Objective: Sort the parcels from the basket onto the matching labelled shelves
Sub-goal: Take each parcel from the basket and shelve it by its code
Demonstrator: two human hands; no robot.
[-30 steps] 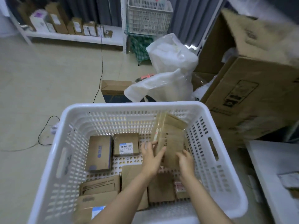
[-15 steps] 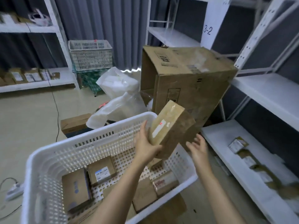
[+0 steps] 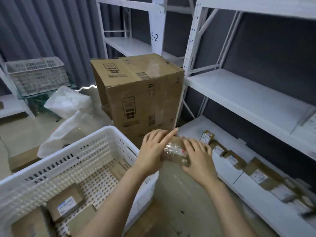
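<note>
The shelf rack (image 3: 227, 170) now fills my right side where a second ago I faced the basket (image 3: 95, 134), so the parcel (image 3: 176, 151) is out and held between the basket and the bottom shelf's row of parcels (image 3: 256, 175), nearly ready to set down. My left hand (image 3: 153, 149) wraps one end, forefinger stretched out; my right hand (image 3: 198, 156) clasps the other, thumb beneath. Its label is blurred under shiny tape, so I cannot tell which shelf it matches.

Person's body, head view. Left hand (image 3: 153, 147) and right hand (image 3: 198, 156), both bare, on bare forearms (image 3: 109, 202) uncovered to the lower edge of view; left index fingernail (image 3: 176, 129) extends slightly beyond the fingertip.
</note>
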